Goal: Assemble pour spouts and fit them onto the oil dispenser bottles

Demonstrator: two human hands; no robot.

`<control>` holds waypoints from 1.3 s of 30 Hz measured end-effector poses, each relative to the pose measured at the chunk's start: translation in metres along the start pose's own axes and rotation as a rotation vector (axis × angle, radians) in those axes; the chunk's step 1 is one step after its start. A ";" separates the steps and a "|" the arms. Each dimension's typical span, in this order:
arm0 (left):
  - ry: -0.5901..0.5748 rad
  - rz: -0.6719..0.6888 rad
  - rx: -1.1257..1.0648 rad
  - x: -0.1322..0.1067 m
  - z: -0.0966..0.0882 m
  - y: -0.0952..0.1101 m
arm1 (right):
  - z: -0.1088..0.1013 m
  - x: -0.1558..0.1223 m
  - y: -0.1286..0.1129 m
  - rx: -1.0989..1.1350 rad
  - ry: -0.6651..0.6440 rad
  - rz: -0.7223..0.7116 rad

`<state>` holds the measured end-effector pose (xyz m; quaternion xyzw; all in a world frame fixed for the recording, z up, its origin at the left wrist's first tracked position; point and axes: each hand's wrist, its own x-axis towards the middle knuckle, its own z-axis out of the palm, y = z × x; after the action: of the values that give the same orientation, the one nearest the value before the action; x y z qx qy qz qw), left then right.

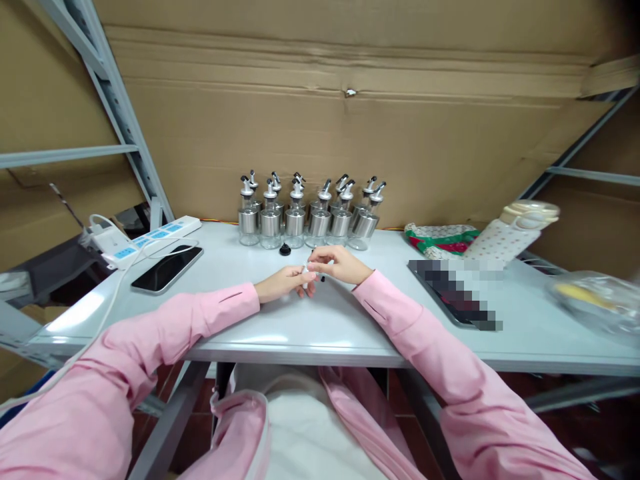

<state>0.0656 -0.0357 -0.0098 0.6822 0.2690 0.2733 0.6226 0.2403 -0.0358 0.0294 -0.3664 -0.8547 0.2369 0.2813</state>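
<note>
My left hand (281,285) and my right hand (344,264) meet above the middle of the table. Pinched between their fingertips is a small white piece (306,272), largely covered by the fingers, so its exact kind does not show. A little black part (323,279) is visible just under my right hand. Beyond my hands, a black cap (285,249) rests on the tabletop. Behind it stand several glass oil bottles (271,223) with steel sleeves and silver pour spouts tipped with black, grouped against the cardboard.
At left lie a phone (169,269) and a white power strip (155,241) with cables. To the right are a dark, partly pixelated device (447,293), a patterned cloth (440,238), a dotted tumbler (510,233) and a clear plastic bag (600,300). Cardboard (350,140) walls the back.
</note>
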 end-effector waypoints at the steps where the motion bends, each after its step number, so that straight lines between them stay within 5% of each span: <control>1: -0.020 -0.008 0.025 0.000 -0.001 0.000 | -0.001 0.000 0.001 0.035 -0.029 0.031; 9: 0.044 -0.006 -0.075 0.001 -0.001 -0.002 | -0.010 -0.003 0.016 -0.017 -0.258 0.118; 23: 0.068 -0.070 -0.229 0.001 -0.002 0.002 | -0.003 0.000 0.042 -0.374 -0.081 0.083; 29: 0.083 -0.061 -0.229 0.001 -0.002 0.002 | -0.003 0.001 0.042 -0.400 -0.128 0.119; 39: 0.064 -0.055 -0.248 0.000 -0.003 0.001 | 0.000 0.005 0.015 -0.298 0.243 -0.014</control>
<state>0.0636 -0.0338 -0.0091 0.5832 0.2714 0.3089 0.7005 0.2448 -0.0226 0.0213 -0.4242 -0.8424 0.0599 0.3268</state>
